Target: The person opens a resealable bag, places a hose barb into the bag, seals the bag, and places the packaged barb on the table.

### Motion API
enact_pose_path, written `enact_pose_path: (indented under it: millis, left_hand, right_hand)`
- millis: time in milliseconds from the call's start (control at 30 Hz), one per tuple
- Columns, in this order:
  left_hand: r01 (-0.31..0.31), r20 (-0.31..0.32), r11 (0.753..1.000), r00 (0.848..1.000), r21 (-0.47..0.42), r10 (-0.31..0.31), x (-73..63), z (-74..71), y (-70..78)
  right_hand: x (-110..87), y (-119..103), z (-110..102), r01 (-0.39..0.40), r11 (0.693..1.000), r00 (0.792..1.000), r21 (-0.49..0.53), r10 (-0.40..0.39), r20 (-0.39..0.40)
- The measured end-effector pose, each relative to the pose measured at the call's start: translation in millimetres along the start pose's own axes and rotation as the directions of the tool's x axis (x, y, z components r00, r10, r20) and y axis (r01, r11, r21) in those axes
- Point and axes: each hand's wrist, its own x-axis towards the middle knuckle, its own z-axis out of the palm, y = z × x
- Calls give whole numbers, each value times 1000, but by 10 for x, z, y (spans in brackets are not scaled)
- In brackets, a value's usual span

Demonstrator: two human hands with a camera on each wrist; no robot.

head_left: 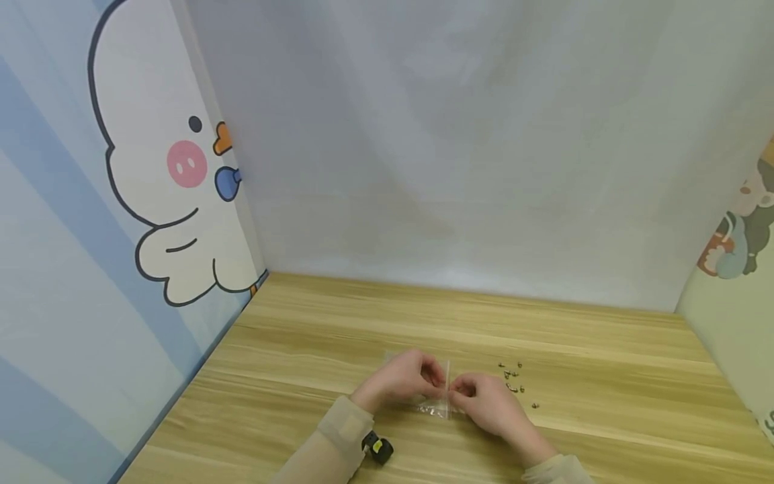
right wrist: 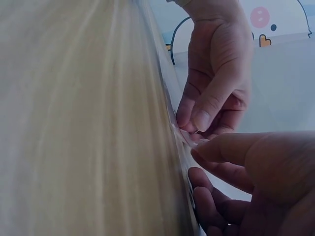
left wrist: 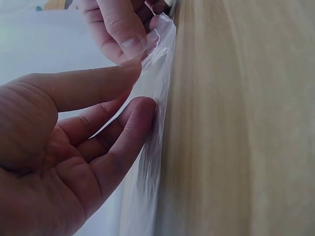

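Observation:
A clear plastic zip bag (head_left: 433,409) lies low over the table, its zip strip facing right. My left hand (head_left: 399,380) pinches it near the mouth between thumb and index finger, the other fingers loosely bent against the film. From the other side my right hand (head_left: 492,406) pinches the mouth edge with thumb and index finger. In the left wrist view the bag (left wrist: 160,88) stretches down past the left fingertips. Both hands' tips almost meet at the strip in the right wrist view, where the left hand (right wrist: 216,73) is above.
Several small metal pieces (head_left: 512,388), like little screws, are scattered on the wooden table (head_left: 338,323) just right of my right hand. A black wrist device (head_left: 379,448) sits at my left sleeve. Cloth walls stand at the back and both sides, the left one (head_left: 145,175) with a cartoon bird.

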Motion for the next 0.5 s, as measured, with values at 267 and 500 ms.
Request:
enact_pose_path:
  millis: [267,500]
  left_hand:
    - [3,-2,1000,1000,-28,-3,-13,-17,12]
    - [35,0,997,999,-62,-35,-43,-19,6]
  right_hand:
    - [11,-22,26,-27,1000,999,4,27,-41]
    - [10,-24,57,23,1000,997,10,-22,-73]
